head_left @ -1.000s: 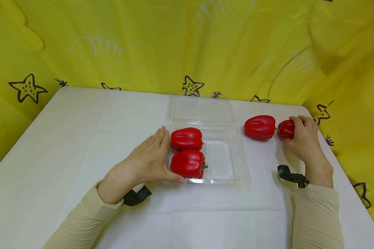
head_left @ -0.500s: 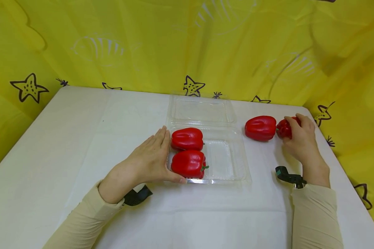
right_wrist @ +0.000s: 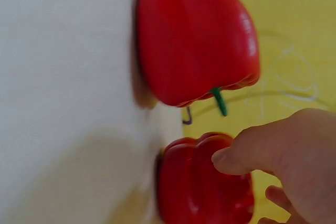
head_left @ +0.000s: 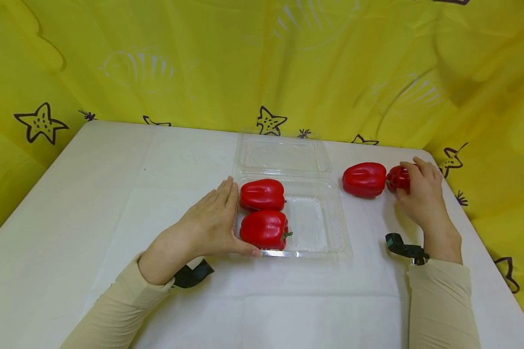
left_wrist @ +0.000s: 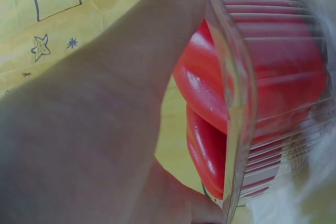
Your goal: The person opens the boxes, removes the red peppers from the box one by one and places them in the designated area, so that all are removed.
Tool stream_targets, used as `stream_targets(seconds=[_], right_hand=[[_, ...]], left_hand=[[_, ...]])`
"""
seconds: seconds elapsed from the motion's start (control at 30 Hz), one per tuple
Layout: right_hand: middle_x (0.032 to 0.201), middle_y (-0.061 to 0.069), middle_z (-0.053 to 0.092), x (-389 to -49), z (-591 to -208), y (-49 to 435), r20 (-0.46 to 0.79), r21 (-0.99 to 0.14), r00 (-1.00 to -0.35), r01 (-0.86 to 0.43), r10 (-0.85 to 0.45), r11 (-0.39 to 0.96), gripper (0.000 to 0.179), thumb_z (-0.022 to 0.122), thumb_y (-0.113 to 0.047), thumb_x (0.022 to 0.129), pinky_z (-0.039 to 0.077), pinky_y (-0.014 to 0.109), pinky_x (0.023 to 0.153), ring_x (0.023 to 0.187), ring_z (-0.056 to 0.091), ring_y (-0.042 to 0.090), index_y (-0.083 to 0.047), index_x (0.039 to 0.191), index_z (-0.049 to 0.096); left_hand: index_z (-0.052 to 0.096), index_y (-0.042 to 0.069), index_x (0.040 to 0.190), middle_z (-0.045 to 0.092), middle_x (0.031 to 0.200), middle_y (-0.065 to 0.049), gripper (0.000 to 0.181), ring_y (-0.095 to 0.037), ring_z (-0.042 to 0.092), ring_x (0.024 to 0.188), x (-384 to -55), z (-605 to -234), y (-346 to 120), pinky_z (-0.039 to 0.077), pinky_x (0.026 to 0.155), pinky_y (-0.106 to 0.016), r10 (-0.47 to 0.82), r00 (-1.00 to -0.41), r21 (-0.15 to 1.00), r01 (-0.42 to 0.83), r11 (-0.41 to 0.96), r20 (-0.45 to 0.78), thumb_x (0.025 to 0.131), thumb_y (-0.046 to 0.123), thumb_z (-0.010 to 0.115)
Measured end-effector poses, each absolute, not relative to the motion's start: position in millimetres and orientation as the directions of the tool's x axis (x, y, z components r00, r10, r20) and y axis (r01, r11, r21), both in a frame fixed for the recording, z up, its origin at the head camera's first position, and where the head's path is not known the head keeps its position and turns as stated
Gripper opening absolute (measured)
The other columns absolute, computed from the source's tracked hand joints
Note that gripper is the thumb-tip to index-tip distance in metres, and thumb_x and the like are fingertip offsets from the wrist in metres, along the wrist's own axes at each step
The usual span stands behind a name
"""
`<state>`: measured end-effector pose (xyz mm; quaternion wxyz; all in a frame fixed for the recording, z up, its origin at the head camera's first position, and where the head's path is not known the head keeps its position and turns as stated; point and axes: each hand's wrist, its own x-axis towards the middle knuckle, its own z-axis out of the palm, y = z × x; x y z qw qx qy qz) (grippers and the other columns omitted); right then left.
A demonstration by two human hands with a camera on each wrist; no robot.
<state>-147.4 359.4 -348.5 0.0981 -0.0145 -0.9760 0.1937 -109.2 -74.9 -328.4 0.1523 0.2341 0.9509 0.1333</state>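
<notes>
Yellow cloth (head_left: 201,58) printed with star shapes hangs beyond both hands, behind the white table (head_left: 113,194). Between the hands sits a clear container (head_left: 307,223), its lid (head_left: 284,155) folded back beyond the left fingertips. The left hand (head_left: 209,223) is spread, straight fingers along the container's side, thumb along its near edge, seemingly steadying it. Just inside that palm lie a nearer pepper (head_left: 262,230) and a farther pepper (head_left: 262,194), both red. A loose pepper (head_left: 364,180) lies on the table just left of the right hand (head_left: 423,194), which pinches the outermost pepper (head_left: 399,179) between thumb and fingers. The step in hand looks like securing that one; the next move calls for a firm hold on its rounded sides and a lift clear of the loose pepper's green stem (right_wrist: 219,100), which points toward it.
</notes>
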Motion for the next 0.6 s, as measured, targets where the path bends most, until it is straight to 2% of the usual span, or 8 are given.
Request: stream_targets(seconds=[0.33,0.6], right_hand=[[0.159,0.026,0.022,-137,-315,330,0.266,-0.445,-0.962,-0.065,0.063,0.893,0.055,0.058,-0.001,0.093,0.024,0.072,0.112,0.148,0.014,0.047,0.002,0.145,0.041],[0.153,0.025,0.033,-125,-294,296,0.350,-0.437,-0.936,-0.206,-0.045,0.876,0.058,0.064,-0.001,0.090,0.034,0.069,0.108,0.142,0.028,0.045,-0.001,0.145,0.044]], left_hand=[[0.017,-0.007,0.155,0.015,0.164,-0.024,0.132,-0.039,0.015,0.153,-108,-329,-75,0.023,0.123,-0.051,0.502,-0.845,0.310,0.435,0.845,-0.184,0.067,0.074,0.074],[0.018,-0.007,0.155,0.016,0.164,-0.024,0.132,-0.040,0.017,0.153,-108,-329,-75,0.024,0.123,-0.051,0.504,-0.846,0.307,0.440,0.844,-0.173,0.067,0.074,0.074]])
